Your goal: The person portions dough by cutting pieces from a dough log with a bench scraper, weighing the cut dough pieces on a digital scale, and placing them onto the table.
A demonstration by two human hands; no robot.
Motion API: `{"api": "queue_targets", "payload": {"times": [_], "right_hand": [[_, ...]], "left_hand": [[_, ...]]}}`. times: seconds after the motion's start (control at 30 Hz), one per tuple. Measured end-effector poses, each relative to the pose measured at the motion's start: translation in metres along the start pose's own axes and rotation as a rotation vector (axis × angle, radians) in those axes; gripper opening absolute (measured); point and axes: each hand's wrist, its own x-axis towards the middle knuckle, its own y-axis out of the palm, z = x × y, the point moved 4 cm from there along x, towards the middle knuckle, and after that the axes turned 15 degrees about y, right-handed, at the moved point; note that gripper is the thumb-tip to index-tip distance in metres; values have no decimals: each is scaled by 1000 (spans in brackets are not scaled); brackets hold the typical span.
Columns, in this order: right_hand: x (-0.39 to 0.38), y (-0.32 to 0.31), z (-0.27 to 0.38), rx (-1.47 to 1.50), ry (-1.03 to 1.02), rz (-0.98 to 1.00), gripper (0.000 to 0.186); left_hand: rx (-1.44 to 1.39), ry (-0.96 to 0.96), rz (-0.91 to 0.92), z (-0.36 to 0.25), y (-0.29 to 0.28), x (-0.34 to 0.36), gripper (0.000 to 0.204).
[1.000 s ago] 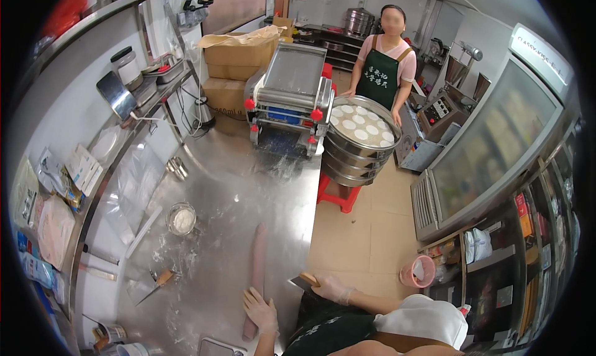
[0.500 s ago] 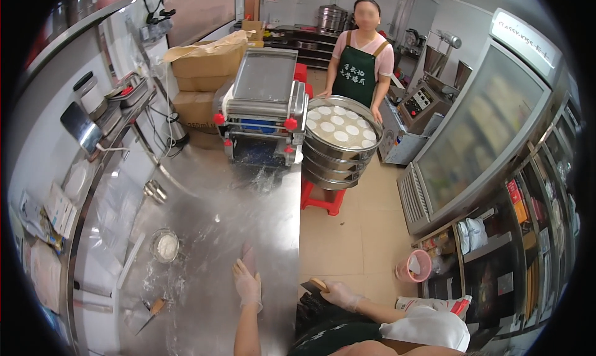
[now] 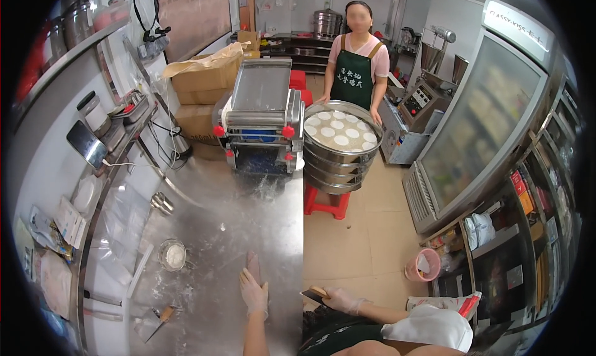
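Observation:
My left hand (image 3: 254, 294), in a clear glove, lies on the steel table (image 3: 214, 281) near its right edge. Its fingers close over the near end of a narrow, flat grey-brown slab (image 3: 252, 263), whose exact kind I cannot make out. Just off the table's right edge, my right hand (image 3: 340, 299), also gloved, grips a wooden-handled flat blade (image 3: 313, 296). The blade points left toward the table edge, and part of it is hidden against my dark clothing.
Left on the table are a bowl of white flour (image 3: 174, 255), a wooden-handled scraper (image 3: 164, 315) and a metal cup (image 3: 161, 202). A dough roller machine (image 3: 257, 117) stands at the far end. Beyond, a person (image 3: 355, 64) touches stacked steamers (image 3: 338, 169) holding round white dough pieces.
The whole view has shifted slightly. The blade in my right hand now shows more clearly beside the table edge. My left hand stays on the slab.

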Motion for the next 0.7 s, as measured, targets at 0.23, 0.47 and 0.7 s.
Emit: {"api": "queue_targets", "payload": {"times": [0.23,0.47,0.7], "right_hand": [[-15,6,18,-91,-89,45,26],[-38,33,61,-44,-297,34,25],[-60,77,102,-103,-392,-1,19]], "left_hand": [[134,-141,6,-11,-10,-113,81],[251,-249,6,-11,-16,-207,81],[290,-338,-65,-11,-18,-247,81]]}}
